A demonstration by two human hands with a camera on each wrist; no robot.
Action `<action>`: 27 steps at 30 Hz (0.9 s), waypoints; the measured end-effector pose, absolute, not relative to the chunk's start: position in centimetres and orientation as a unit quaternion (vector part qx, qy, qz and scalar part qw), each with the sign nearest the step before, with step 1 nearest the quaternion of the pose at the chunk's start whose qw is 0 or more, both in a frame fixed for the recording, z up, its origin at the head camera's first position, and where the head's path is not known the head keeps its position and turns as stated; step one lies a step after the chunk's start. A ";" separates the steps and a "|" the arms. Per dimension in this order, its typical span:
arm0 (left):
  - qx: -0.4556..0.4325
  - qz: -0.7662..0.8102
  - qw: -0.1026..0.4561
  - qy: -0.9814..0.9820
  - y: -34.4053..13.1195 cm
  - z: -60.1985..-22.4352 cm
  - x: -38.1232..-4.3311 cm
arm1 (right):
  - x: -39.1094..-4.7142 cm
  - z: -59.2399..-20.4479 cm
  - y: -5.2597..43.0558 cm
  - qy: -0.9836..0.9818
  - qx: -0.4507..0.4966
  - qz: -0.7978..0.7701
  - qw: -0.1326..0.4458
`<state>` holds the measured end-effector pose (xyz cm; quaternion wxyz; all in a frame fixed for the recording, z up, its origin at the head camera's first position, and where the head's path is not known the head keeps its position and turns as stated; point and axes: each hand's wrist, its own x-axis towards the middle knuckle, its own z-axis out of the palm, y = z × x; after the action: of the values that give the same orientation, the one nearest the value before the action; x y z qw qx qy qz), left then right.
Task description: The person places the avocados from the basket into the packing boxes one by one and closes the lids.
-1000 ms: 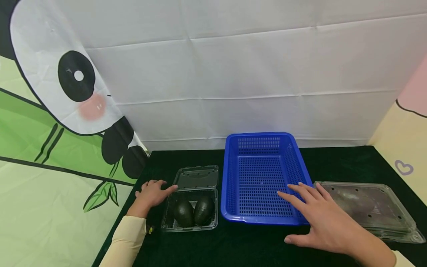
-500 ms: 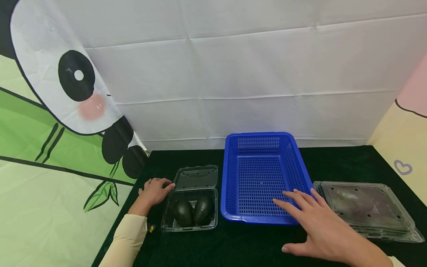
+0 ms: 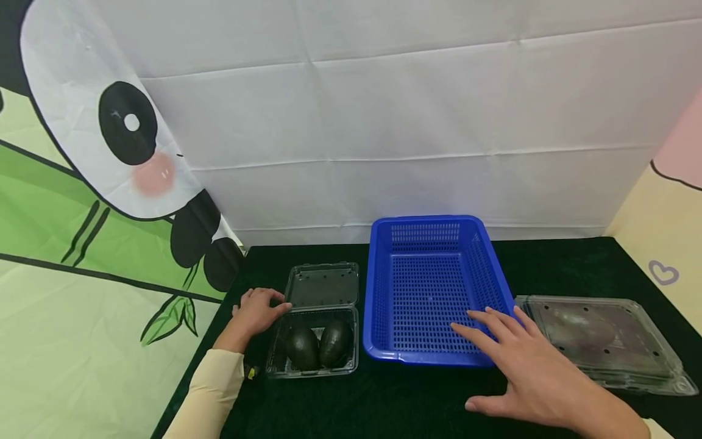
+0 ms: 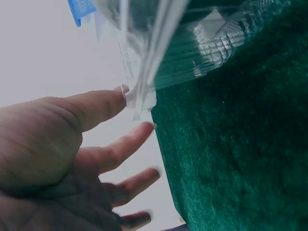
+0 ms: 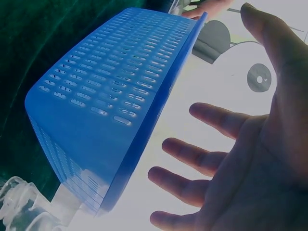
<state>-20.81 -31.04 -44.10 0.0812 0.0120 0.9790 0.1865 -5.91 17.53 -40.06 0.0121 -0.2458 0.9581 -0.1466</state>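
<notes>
A hinged clear plastic clamshell [image 3: 322, 285] stands at the left with its lid back, two dark green, smooth, avocado-like fruits [image 3: 302, 349] lying in its base. My left hand [image 3: 255, 314] is at the left edge of the lid, near the hinge. In the left wrist view the thumb [image 4: 103, 106] touches the plastic corner [image 4: 142, 98]; the other fingers are spread below, a gap showing between index finger and thumb. Held flat over the near right corner of the blue basket [image 3: 378, 286], my right hand [image 3: 540, 369] has its fingers spread and holds nothing.
Right of the basket lies a larger, shut clear container [image 3: 606, 338], its contents blurred by the lid. A small yellow and dark item [image 3: 251, 372] sits by the left sleeve. Dark green cloth [image 3: 417, 396] covers the table; a white curtain [image 3: 340, 122] hangs behind.
The clamshell lid has tilted up slightly at its far edge as the left hand stays beside it. My right hand has shifted a little left and down, still spread.
</notes>
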 end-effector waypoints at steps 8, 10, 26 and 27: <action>0.001 0.227 0.030 0.974 -31.0 -44.0 -20.2 | -5.9 -40.1 17.6 0.958 -0.245 -0.149 0.010; 0.000 0.235 0.022 0.972 -31.1 -43.9 -20.0 | -5.8 -40.1 17.6 0.957 -0.246 -0.151 0.008; 0.067 0.282 -0.088 0.953 -32.5 -43.7 -16.9 | -5.8 -40.3 17.2 0.959 -0.244 -0.146 -0.009; 0.075 0.286 -0.090 0.951 -32.7 -43.8 -16.6 | -5.8 -40.4 17.1 0.959 -0.246 -0.144 -0.010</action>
<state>-16.57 -32.66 -43.80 -0.0904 0.0749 0.9509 0.2864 -5.83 17.14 -40.36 -0.0105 -0.2455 0.9586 -0.1441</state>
